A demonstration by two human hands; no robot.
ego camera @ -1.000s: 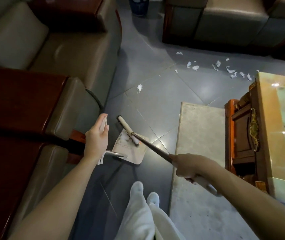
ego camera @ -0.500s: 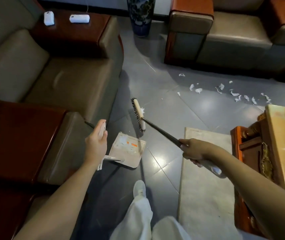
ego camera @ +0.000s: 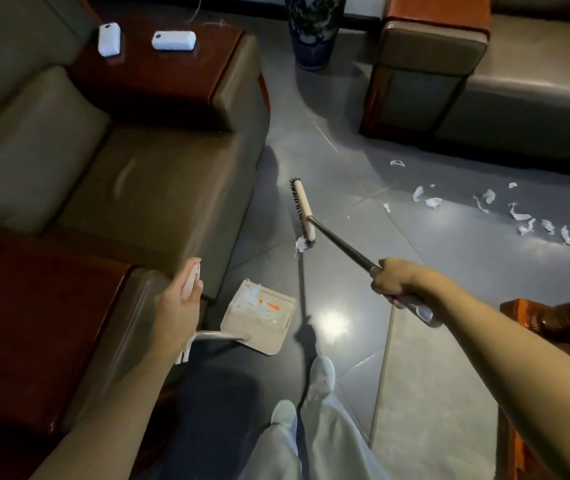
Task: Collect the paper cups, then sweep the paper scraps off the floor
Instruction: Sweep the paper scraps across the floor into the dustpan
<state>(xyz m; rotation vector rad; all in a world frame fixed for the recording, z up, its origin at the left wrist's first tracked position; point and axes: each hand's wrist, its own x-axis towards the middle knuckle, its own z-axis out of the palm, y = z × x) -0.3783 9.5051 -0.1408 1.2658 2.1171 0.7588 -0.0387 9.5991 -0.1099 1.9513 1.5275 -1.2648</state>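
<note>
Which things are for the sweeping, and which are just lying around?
For the job: broom in the right hand, dustpan in the left hand, paper scraps on the floor.

Just lying about: white box, another white box, vase, sofa, rug.

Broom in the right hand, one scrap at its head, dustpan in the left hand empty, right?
Not empty: the head view shows scraps in the dustpan, held by the left hand. The right hand grips the broom, one scrap at its head.
</note>
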